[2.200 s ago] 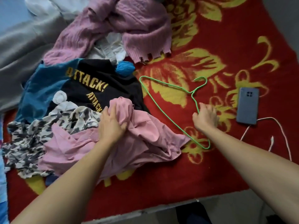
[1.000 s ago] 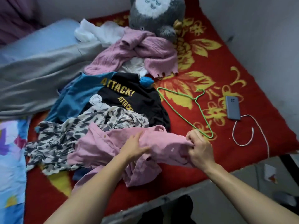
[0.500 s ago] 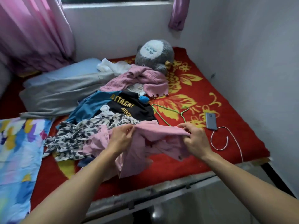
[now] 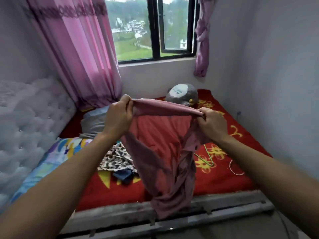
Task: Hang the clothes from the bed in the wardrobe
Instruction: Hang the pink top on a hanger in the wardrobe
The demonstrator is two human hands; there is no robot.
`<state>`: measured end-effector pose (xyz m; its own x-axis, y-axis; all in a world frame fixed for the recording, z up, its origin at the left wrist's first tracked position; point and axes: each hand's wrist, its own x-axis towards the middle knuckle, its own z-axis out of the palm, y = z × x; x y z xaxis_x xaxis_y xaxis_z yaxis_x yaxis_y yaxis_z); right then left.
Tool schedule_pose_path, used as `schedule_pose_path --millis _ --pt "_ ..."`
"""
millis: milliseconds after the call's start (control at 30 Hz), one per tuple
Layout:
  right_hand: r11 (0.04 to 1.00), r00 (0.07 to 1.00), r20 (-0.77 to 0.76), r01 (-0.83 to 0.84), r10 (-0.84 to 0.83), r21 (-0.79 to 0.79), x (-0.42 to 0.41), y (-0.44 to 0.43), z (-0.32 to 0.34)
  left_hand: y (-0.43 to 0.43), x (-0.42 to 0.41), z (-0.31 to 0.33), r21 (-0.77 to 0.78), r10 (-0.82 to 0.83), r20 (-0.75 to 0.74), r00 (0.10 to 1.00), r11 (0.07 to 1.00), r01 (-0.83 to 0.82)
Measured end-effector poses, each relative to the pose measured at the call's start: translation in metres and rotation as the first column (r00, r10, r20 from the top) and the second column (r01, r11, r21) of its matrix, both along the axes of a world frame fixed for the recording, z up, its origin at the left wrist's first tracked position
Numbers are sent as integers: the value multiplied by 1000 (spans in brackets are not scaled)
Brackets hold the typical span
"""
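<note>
left hand [image 4: 117,118] and right hand [image 4: 213,124] each grip the pink shirt [image 4: 165,144], hanging above the bed [image 4: 224,178]; it hides most of the clothes pile [image 4: 117,157]; green hanger [image 4: 207,157] beside; window [image 4: 155,28] behind.

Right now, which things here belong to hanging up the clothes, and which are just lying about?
Part of the job:
- pink cloth shirt, gripped and held up by the left hand and right hand
- thin green wire hanger
- black-and-white patterned garment
- dark blue garment

Just lying about:
- grey plush toy
- white cable
- pink curtain
</note>
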<state>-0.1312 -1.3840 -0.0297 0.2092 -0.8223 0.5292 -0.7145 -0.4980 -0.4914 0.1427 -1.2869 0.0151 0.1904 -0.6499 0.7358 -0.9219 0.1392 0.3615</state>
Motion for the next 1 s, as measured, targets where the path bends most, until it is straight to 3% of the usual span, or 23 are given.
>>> schedule_pose_path --millis 267,333,433,500,633,733,1000 --pt "993 965 243 -87 104 -81 -12 -8 65 34 14 44 25 -12 468 884 1000 0" --pt "991 981 159 -100 113 -89 -14 -12 66 26 22 34 43 37 509 860 997 -68" --pt "993 985 -125 -119 116 -21 -15 -18 46 5 35 5 129 52 493 868 983 -132" --pt "994 966 -235 -107 110 24 -12 -31 25 -14 39 -16 216 41 446 894 965 -152" --pt "990 961 -260 -57 90 130 5 -78 -7 -65 59 -59 411 23 409 912 888 -207" --pt "967 958 -266 -41 110 251 28 -126 -40 -112 82 -95 583 21 400 916 765 -273" --pt "862 879 -465 153 104 483 108 -250 -152 -228 137 -203 795 73 96 993 595 -121"
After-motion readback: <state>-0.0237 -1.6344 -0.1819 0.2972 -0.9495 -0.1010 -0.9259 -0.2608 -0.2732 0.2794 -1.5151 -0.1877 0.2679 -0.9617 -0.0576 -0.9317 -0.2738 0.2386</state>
